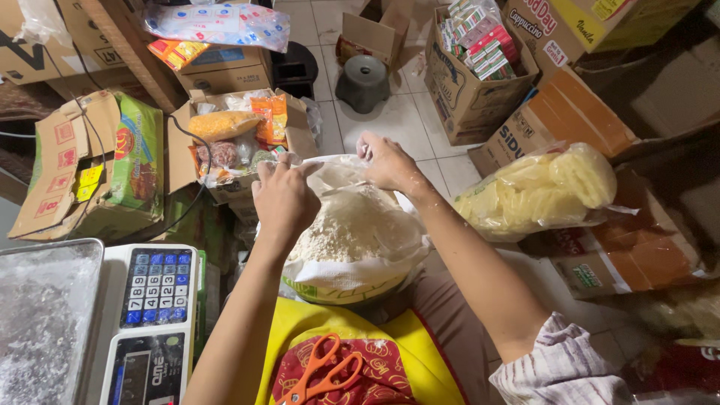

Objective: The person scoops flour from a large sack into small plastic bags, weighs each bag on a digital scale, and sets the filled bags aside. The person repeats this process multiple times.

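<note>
Directly below both hands sits a clear plastic bag [352, 232] of white flour. Left hand [283, 199] and right hand [386, 161] each pinch its open top edge.

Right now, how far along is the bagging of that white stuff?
The clear bag already looks filled with white crumbly powder. In hand: the left hand and right hand both pinch the bag's open mouth, which is not yet closed. The orange scissors lie unused on the lap, beside the scale.
</note>
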